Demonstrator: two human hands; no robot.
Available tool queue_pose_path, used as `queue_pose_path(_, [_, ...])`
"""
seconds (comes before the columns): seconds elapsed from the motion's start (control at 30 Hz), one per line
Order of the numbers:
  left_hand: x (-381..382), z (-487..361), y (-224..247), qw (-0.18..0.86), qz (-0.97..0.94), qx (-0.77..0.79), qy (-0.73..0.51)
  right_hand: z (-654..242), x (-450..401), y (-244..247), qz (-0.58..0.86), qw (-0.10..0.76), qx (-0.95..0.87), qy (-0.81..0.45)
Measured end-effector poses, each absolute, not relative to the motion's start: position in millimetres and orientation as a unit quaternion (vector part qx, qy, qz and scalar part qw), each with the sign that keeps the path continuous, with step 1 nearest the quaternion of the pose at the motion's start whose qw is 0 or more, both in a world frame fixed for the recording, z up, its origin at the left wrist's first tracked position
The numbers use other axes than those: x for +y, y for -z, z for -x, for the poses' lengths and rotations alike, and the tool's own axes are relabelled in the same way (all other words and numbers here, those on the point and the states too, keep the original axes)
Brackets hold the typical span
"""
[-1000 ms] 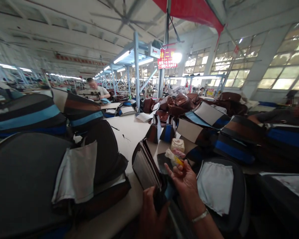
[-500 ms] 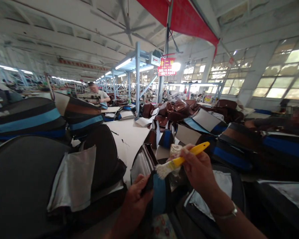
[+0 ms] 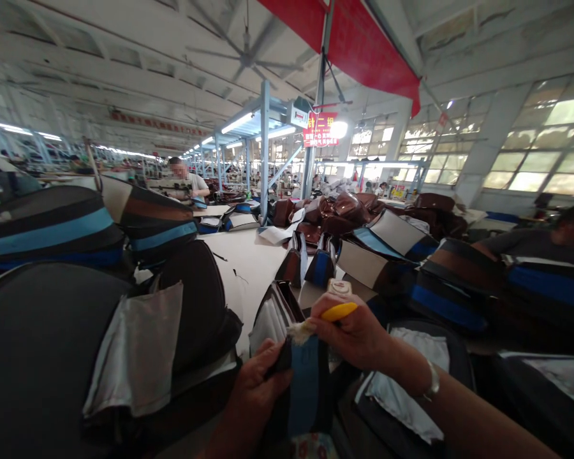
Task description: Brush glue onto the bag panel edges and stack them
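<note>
My right hand is closed around a paintbrush with a yellow handle and pale bristles. The bristle tip is at the edge of a dark bag piece with a blue stripe; whether it touches cannot be made out. My left hand pinches the black edge of that piece, just left of the bristles. Behind it, pale grey lining layers show in the open top. A container with a whitish lid stands just beyond my right hand, its lower part hidden.
Black bag parts with a grey lining flap lie on the left. Striped bag pieces are heaped at right, brown bags behind. A white tabletop shows between. One person works ahead; another person's arm is at right.
My right hand has moved left and down, bringing the brush to the edge by my left fingers. The brush handle is now lower and flatter. My left hand keeps its hold.
</note>
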State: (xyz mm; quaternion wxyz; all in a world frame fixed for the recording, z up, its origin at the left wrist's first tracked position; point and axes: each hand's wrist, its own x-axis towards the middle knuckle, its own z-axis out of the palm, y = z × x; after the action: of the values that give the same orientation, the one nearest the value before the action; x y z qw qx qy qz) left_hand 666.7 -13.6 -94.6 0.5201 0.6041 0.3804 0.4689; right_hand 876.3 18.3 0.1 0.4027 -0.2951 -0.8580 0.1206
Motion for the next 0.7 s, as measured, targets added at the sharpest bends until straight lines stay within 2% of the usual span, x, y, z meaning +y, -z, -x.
queue_pose_path(0.07, [-12.9,-665.8,92.9,0.525,-0.585,0.389,-0.481,-881.0,19.7,-0.5,0.285,0.417,-0.858,-0.095])
queue_pose_path(0.17, [-12.0,-663.6,91.6,0.561,-0.555,0.385,-0.48,-887.7,19.4,0.0,0.277,0.468,-0.829,-0.128])
queue_pose_path(0.33, [-10.9,-661.7,94.3,0.62,-0.536,0.356,-0.449,-894.6,19.5,2.6,0.255,0.409,-0.869,-0.109])
queue_pose_path(0.47, [-11.2,-663.3,94.1,0.634,-0.527,0.346,-0.448,-896.8,19.8,1.4,0.263,0.467,-0.836,-0.117])
queue_pose_path(0.63, [-9.3,-661.3,92.8,0.625,-0.529,0.35,-0.454,-896.3,21.5,-0.8,0.271,0.416,-0.862,-0.101])
queue_pose_path(0.7, [-7.7,-659.9,91.3,0.605,-0.554,0.353,-0.45,-895.8,20.4,-2.5,0.301,0.44,-0.84,-0.1])
